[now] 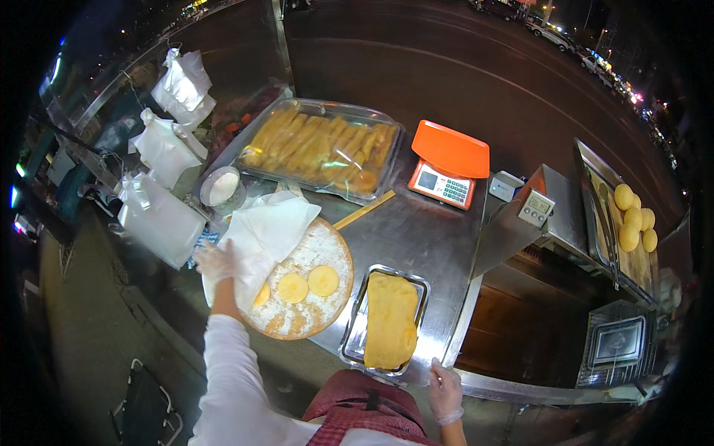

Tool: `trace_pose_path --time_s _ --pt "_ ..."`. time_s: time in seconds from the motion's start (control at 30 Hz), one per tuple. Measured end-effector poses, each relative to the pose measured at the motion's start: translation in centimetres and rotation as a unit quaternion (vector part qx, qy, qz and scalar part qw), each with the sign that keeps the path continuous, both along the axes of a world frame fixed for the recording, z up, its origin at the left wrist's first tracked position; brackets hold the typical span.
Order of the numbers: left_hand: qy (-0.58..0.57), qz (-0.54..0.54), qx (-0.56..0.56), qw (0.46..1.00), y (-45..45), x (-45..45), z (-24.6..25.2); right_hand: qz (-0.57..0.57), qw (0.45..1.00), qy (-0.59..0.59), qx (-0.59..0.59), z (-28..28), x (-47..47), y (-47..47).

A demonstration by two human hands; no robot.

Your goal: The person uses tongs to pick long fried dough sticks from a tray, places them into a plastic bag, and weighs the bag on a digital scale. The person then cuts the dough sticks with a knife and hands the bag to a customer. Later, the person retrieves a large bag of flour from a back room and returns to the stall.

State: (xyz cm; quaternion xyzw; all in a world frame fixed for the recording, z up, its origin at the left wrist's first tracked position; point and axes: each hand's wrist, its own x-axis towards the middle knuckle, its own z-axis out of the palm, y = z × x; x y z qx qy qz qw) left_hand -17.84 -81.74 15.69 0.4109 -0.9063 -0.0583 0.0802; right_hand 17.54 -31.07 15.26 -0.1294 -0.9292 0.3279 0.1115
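My left hand, in a clear plastic glove, lies at the left edge of a white cloth; whether it grips the cloth cannot be told. The cloth covers part of a round floured wooden board. Flat round dough pieces lie on the board, one partly under the cloth. At the counter's front edge is my right hand, gloved too, with its fingers curled; whether it holds anything is unclear. Between the hands, a slab of yellow dough rests on a metal tray.
Fried dough sticks fill a covered clear tray at the back. An orange scale, a wooden stick and a metal bowl stand about. Plastic bags hang left. Right are a timer, tongs and fried balls.
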Motion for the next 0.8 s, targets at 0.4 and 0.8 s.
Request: trace_pose_path --time_s 0.4,0.8 --pt "0.114 -0.389 0.325 0.855 -7.3 3.0 -7.5 0.041 0.999 -0.017 -0.014 -1.5 -3.2 0.1" --pt "-0.125 -0.652 0.029 0.747 11.2 10.2 -7.7 0.088 0.995 -0.045 -0.035 1.0 -5.5 0.8"
